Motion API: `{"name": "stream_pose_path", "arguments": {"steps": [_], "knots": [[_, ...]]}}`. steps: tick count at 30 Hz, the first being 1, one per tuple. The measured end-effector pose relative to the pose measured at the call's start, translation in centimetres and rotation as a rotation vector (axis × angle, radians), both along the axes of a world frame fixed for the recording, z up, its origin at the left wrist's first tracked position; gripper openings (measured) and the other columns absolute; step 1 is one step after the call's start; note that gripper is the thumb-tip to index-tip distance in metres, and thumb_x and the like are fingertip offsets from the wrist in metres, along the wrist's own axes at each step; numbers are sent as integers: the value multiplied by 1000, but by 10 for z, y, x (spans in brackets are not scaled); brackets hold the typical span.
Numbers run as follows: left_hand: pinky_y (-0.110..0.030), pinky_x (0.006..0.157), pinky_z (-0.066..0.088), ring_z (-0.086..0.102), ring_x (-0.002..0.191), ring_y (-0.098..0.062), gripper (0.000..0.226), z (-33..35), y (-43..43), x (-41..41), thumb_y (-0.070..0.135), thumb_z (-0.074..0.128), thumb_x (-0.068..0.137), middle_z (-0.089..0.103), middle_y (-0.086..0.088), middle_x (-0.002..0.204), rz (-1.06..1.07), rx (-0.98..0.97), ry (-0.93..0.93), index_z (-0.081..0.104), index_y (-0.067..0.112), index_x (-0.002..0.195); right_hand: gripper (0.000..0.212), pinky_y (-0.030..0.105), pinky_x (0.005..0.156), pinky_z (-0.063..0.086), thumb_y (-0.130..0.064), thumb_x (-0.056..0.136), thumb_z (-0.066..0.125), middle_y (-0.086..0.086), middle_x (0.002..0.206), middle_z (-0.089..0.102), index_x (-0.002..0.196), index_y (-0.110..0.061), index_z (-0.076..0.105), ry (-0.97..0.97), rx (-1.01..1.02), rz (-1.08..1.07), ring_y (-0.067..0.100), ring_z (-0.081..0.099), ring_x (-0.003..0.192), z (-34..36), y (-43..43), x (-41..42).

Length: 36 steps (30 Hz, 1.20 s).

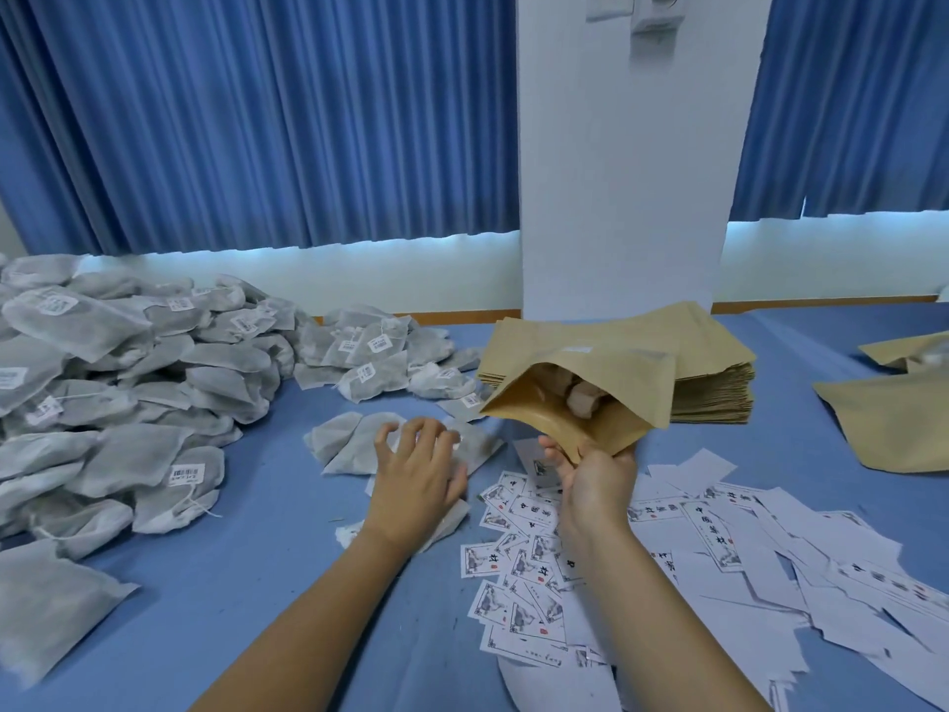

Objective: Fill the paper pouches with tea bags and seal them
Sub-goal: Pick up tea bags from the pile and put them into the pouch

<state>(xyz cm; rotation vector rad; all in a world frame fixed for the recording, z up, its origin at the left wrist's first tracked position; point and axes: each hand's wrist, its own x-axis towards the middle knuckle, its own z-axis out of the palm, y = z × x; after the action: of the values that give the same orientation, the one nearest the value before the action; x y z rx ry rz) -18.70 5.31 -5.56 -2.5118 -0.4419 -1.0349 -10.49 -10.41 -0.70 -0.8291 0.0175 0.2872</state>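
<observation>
Head view: right hand [598, 477] grips open pouch [580, 403]; left hand [416, 472], fingers spread, hovers over tea bags [354, 441].

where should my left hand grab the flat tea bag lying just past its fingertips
Pinch the tea bag by its right edge, nearest the left hand, coming from above. It lies flat on the table, so the fingertips should probably slide under an edge rather than press the middle.
</observation>
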Motion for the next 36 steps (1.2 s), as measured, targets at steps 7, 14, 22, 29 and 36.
{"name": "stream_pose_path", "arguments": {"steps": [7,14,22,29,36], "knots": [[-37,98,31,47,120,-23,52,10,4,31,29,45,96,54,-4,129,180,-388,308,28,20,145,31,22,45,51,11,93,30,2,52,67,87,-9,53,-4,-19,44,16,63,45,0,2,-4],[-39,59,39,51,74,-32,25,55,0,-8,-5,58,70,54,-14,81,-165,-209,-141,66,4,92,30,21,44,51,12,92,31,2,48,65,82,-7,52,56,-4,35,14,62,43,0,-1,-3],[-43,113,12,8,142,-25,54,-4,-7,-52,63,54,80,21,0,145,-36,-588,367,40,33,123,30,21,44,51,14,93,30,3,48,65,85,-5,52,58,4,50,17,64,43,0,1,-4],[-45,95,36,53,96,-23,52,6,-26,-60,15,66,67,59,-2,100,-251,-395,-203,41,22,112,26,22,47,52,9,96,30,7,58,68,94,-6,51,22,19,67,18,66,48,1,1,0],[-36,61,49,60,81,-32,44,63,-72,-29,11,63,79,62,-17,104,-489,-227,-104,47,15,120,26,20,48,51,7,91,43,10,89,64,105,-10,58,-174,-147,76,21,62,74,-6,15,-16]]}}
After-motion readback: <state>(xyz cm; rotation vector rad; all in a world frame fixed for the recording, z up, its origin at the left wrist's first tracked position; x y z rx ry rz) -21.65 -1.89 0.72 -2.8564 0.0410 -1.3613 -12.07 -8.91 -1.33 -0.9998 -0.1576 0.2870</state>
